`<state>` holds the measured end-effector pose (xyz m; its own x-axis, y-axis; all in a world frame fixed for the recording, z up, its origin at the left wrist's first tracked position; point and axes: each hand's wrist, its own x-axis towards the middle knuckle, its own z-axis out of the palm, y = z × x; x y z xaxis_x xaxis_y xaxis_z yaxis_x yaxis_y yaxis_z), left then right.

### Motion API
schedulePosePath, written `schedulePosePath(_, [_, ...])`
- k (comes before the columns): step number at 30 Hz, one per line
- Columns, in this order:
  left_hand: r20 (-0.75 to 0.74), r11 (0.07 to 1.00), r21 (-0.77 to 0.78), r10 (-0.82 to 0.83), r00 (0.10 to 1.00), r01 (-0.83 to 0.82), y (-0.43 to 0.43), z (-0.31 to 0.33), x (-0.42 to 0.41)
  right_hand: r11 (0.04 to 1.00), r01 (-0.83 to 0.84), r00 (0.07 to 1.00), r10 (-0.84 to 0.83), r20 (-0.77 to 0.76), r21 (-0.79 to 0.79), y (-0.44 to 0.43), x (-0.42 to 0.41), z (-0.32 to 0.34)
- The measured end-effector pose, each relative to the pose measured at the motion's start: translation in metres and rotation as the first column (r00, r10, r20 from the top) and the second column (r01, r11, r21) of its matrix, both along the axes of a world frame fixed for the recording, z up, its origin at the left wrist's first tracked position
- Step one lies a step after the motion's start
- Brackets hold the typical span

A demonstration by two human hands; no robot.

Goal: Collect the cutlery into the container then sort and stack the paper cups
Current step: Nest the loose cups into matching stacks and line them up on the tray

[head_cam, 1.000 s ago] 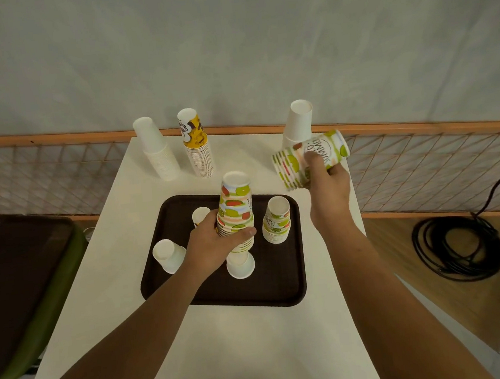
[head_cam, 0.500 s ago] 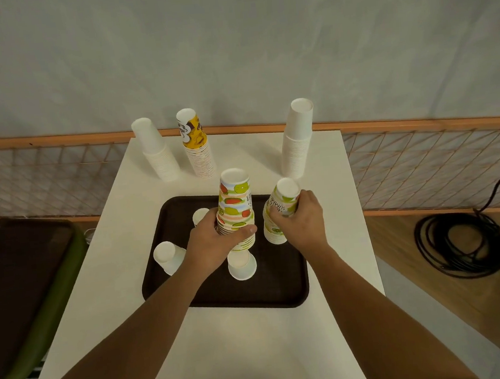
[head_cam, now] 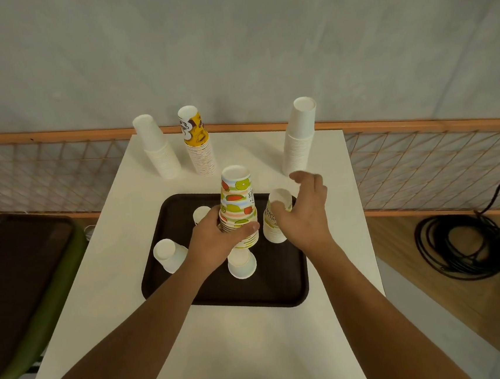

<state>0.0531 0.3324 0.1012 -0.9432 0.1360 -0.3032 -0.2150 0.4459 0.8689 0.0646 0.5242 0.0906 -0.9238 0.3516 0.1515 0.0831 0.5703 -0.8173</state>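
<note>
Paper this thin is light and crushes easily, so the tall fruit-print stack is best held low, round the band of nested rims where the walls are doubled up and stiffest. The left hand has it there, fingers and thumb curled round its lower part. It stands mouth-down near the middle of the brown tray, printed with green and red fruit slices on pale stripes. Whether its base rests on the tray or hangs just above cannot be told. A plain white cup sits just in front of it at 6 o'clock. At 2 o'clock on the tray is a short stack of the same print, and the right hand hovers just beside and over it, fingers loosely spread and holding nothing. Such a short pile would probably tip at a nudge, so a grip round its sides looks safer than a pinch at the top. Two more white cups sit at 9 o'clock and 11 o'clock. Sorted piles stand along the far edge of the table: white at 11, yellow-printed at 12 and white at 1.
</note>
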Motion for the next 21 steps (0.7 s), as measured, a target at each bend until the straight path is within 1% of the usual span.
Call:
schedulePosePath(2, [-0.007,1.0,0.015,0.001,1.0,-0.001,0.004,0.0,0.001,0.998,-0.044,0.997,0.042,-0.064,-0.036,-0.009,-0.002,0.023])
schedulePosePath(3, [-0.009,1.0,0.016,-0.002,1.0,0.002,0.006,0.0,0.002,0.995,-0.088,0.995,0.086,-0.055,-0.039,-0.012,-0.003,0.032])
schedulePosePath(6, [-0.026,1.0,-0.001,-0.022,0.999,0.022,0.012,0.002,0.002,0.962,-0.257,0.963,0.263,0.058,-0.088,-0.019,-0.007,0.049])
schedulePosePath(8, [-0.054,0.999,-0.026,-0.036,0.998,0.034,0.014,0.003,0.002,0.943,-0.31,0.942,0.321,0.098,-0.118,-0.021,-0.008,0.052])
schedulePosePath(10, [-0.076,0.998,-0.051,-0.04,0.996,0.036,0.015,0.004,0.001,0.946,-0.308,0.942,0.318,0.109,-0.097,-0.021,-0.009,0.053])
schedulePosePath(13, [-0.091,0.996,-0.091,-0.028,0.995,0.019,0.013,0.004,0.003,0.949,-0.297,0.942,0.309,0.126,-0.11,-0.019,-0.011,0.056])
schedulePosePath(17, [-0.075,0.992,-0.122,-0.034,0.997,0.025,0.01,0.002,0.007,0.94,-0.33,0.925,0.341,0.17,-0.087,-0.017,-0.012,0.059])
schedulePosePath(21, [-0.084,0.991,-0.136,-0.023,0.996,0.012,0.012,0.002,0.01,0.956,-0.277,0.949,0.289,0.128,-0.1,-0.021,-0.011,0.058])
